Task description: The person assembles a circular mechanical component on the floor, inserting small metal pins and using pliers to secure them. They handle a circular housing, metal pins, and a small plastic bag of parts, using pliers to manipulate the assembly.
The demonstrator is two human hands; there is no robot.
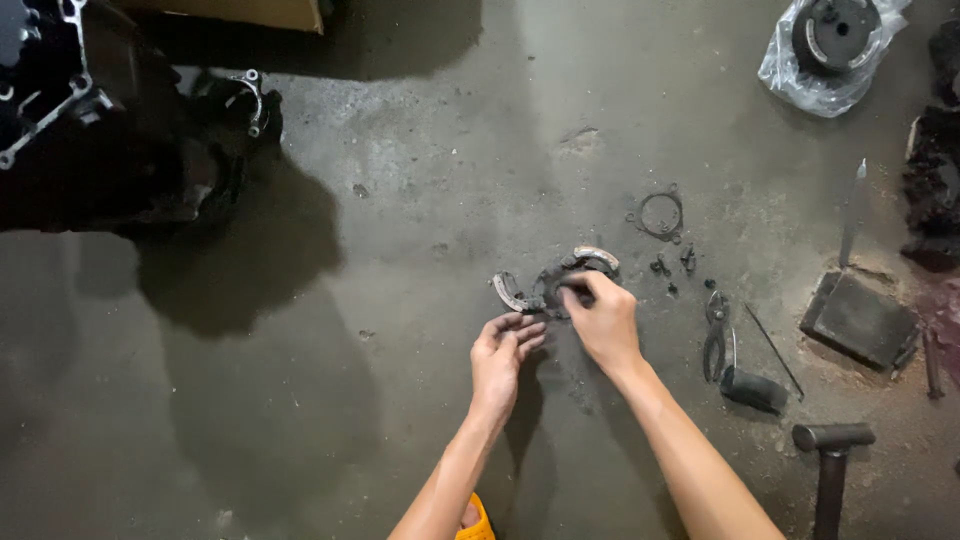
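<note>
A dark, greasy clutch-shoe assembly with curved grey shoes lies on the concrete floor in the head view. My right hand rests on its near right side, fingers curled onto the dark centre part. My left hand hovers just below its left shoe, fingers bent and slightly apart, fingertips close to the part; whether they touch it is unclear.
A thin ring gasket and small dark bits lie beyond the assembly. Pliers, a thin rod, a dark cylinder, a hammer and a flat block sit right. An engine case stands far left; a bagged round part far right.
</note>
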